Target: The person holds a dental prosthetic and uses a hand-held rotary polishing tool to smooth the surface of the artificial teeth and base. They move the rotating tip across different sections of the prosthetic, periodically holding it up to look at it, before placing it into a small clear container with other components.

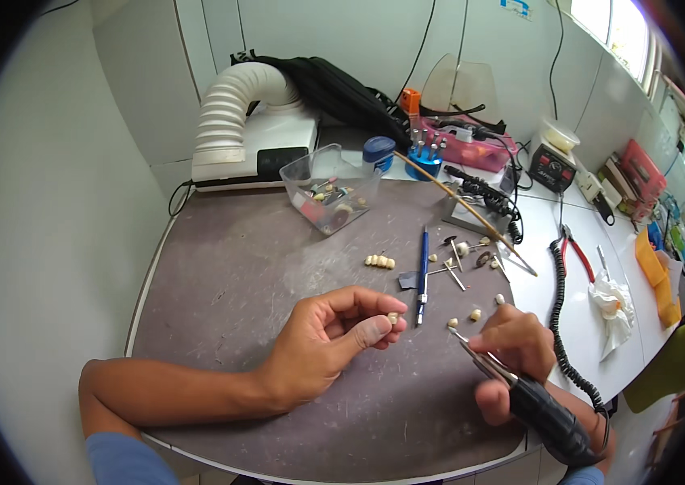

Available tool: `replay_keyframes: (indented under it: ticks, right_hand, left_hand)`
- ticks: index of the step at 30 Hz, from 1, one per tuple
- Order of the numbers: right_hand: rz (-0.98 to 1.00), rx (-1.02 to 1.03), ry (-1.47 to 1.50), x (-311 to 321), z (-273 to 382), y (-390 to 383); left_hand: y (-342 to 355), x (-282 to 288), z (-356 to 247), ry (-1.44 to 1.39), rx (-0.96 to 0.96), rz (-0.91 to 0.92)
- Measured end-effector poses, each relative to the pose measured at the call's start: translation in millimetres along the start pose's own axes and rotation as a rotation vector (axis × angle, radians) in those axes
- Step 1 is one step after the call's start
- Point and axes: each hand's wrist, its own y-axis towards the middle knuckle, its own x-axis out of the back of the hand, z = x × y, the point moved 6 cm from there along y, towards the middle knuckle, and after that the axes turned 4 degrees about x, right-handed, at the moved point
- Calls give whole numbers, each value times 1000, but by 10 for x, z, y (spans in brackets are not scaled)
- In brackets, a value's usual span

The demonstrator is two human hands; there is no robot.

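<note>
My left hand [330,347] pinches a small cream tooth crown [392,318] between thumb and fingertips above the brown mat [213,307]. My right hand [518,353] grips a black handpiece [540,416] with a slim metal front, its tip pointing up-left near a loose crown [452,322]. Another crown [476,315] lies just beside it. A blue pen-like tool [422,275] lies upright in view beyond my hands. A short row of joined crowns [380,262] sits left of it, and several small burs and discs [460,275] are scattered to its right.
A clear tub of small parts [326,202], a blue bur stand [423,162] and a wooden-handled brush [472,206] are at the back. A white duct unit [221,153] stands back left. Red pliers [578,255], crumpled tissue [611,307] and a coiled cord [556,315] lie on the right.
</note>
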Motion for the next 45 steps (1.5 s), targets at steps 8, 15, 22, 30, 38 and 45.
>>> replay_keyframes:
  ticks: [8, 15, 22, 30, 38, 45]
  right_hand:
    - [-40, -355, 36, -80, -293, -21]
    - [44, -25, -10, -144, -263, 41]
    - [36, 6, -4, -151, -220, 53]
    - [15, 29, 40, -178, -169, 68]
    - [66, 41, -4, -212, -145, 75]
    - [75, 31, -6, -215, -139, 75]
  left_hand:
    - [109, -46, 31, -59, 12, 26]
    - [70, -36, 40, -18, 34, 27]
    - [52, -31, 46, 16, 50, 16]
    - [64, -63, 17, 54, 6, 27]
    - [70, -44, 54, 49, 3, 17]
    - [65, -37, 54, 78, 1, 9]
